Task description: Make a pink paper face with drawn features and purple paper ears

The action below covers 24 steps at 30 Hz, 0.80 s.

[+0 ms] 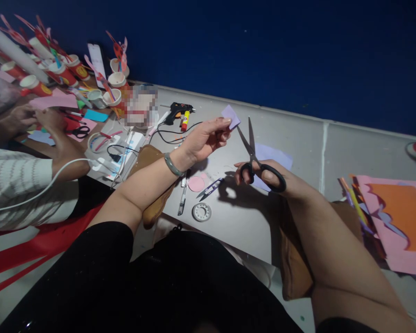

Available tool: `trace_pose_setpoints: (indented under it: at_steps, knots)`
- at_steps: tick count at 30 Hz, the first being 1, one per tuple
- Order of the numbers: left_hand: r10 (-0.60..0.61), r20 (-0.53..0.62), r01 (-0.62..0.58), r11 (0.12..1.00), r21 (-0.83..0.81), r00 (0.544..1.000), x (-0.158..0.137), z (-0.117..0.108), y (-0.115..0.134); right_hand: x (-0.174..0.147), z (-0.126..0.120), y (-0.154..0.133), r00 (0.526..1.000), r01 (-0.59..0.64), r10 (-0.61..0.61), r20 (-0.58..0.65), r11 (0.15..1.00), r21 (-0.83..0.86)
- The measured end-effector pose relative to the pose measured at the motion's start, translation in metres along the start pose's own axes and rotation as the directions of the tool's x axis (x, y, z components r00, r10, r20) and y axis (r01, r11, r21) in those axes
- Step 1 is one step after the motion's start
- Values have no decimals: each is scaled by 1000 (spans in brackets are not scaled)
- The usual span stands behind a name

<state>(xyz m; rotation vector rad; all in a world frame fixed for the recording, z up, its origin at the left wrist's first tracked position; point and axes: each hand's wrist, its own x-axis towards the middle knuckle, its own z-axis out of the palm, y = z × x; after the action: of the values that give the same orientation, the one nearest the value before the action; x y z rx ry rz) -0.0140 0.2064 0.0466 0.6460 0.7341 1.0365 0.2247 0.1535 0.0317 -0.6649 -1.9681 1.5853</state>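
Pinched between the thumb and fingers of my left hand [210, 138] is a small folded-looking piece of purple paper [230, 116]. My right hand [260, 175] has its fingers through the handles of black scissors [251, 147]. The scissor blades are spread apart, with one tip close to the purple paper's lower right edge. Under my right hand a larger purple sheet [273, 158] lies on the table. Below my hands are a pink paper circle [196, 183], thread snips [211, 188], a pen [183, 194] and a roll of tape [201, 212].
A black glue gun [176, 113] and a glue stick [185, 121] lie beyond my left hand. Paper cups [117, 81] with tools stand at the left, where another person's hands [48, 118] work. Pink and orange sheets [395, 217] lie at the right. A blue wall [263, 60] rises behind.
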Motion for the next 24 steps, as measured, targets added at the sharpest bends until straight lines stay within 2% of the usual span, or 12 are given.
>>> trace_pose_setpoints:
  at_steps: [24]
  knots:
    - [-3,-21,2,1000,-30,1000,1,0,3,-1,-2,3,1000,-8,8,25,1000,-4]
